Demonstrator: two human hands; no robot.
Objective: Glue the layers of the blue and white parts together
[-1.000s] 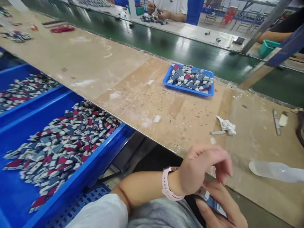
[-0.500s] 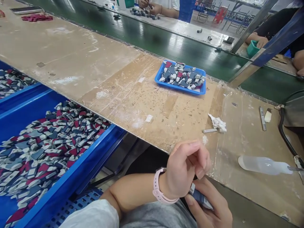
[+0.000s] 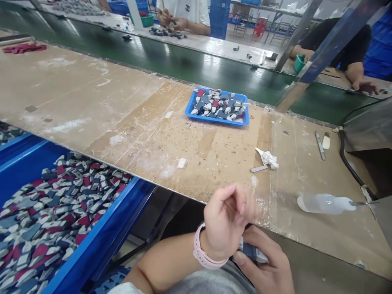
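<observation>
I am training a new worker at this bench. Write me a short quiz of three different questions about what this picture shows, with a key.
1. True or false: the right hand holds a small blue and white part.
2. Which wrist wears the pink watch? A) left B) right
3. Fill in: the clear plastic bottle lies on its ____ on the workbench.

Key
1. True. The part sits in the right hand, partly hidden behind the left hand.
2. A.
3. side. It lies to the right of the small blue tray of parts.
</observation>
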